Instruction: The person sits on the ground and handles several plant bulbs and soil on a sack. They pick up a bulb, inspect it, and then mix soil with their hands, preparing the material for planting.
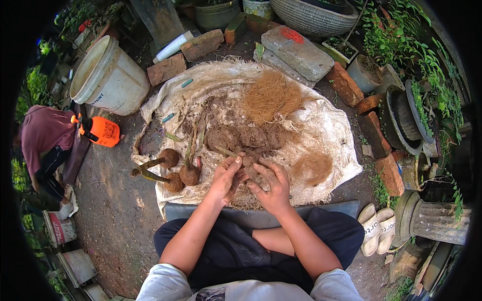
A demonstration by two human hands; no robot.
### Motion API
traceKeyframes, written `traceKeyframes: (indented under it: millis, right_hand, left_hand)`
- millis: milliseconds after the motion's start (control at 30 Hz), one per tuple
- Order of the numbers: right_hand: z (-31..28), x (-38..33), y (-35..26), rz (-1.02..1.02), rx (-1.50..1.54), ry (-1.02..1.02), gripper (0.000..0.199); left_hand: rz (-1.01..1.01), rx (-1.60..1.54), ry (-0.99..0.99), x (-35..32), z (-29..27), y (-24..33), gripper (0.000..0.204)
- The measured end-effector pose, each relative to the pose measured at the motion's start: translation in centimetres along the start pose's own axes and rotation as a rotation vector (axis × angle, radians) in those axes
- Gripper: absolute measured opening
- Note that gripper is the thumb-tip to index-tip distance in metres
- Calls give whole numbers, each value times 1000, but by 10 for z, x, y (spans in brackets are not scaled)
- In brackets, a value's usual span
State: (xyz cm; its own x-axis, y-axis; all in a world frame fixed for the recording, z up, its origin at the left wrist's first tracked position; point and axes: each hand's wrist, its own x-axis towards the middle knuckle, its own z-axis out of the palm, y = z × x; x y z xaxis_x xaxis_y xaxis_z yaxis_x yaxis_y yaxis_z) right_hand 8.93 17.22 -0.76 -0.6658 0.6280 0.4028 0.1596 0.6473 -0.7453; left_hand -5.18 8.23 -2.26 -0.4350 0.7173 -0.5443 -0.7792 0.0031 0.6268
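Note:
My left hand (228,175) and my right hand (272,186) meet over a pale woven sack (331,133). Between their curled fingers is a brown soil clump (249,161), partly hidden by the fingers. A pale stem (226,151) sticks out from it at the upper left. Just beyond my fingers lies a heap of dark, moist soil (251,136). Left of my hands rest several plants with round fibre-wrapped root balls (189,174). A large tangle of brown coconut fibre (271,97) sits at the far side, and a smaller fibre wad (312,168) lies to the right.
A large white bucket (118,75) and an orange spray bottle (104,131) stand left. Another person (47,133) bends at the far left. Bricks (345,85), a concrete block (297,52) and pots (401,118) border the sack. Sandals (377,228) lie right of my knee.

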Motion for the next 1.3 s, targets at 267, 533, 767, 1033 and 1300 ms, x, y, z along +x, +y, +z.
traceKeyframes:
  millis: [267, 533, 767, 1033, 1300]
  right_hand:
    - [-2, 2, 4, -136, -77, -29, 44]
    - [-5, 2, 1, -250, -146, -32, 34]
    - [-4, 4, 8, -191, -123, -81, 33]
    - [3, 0, 12, 187, 277, -186, 69]
    - [5, -4, 8, 299, 316, -151, 57]
  left_hand:
    - [-26, -21, -123, -6, 7, -2, 23]
    - [-140, -109, -162, -16, 4, -7, 26]
    - [-3, -6, -113, -16, 9, -5, 27]
    - [276, 354, 8, -2, 0, 10, 25]
    - [451, 460, -101, -10, 8, -16, 25]
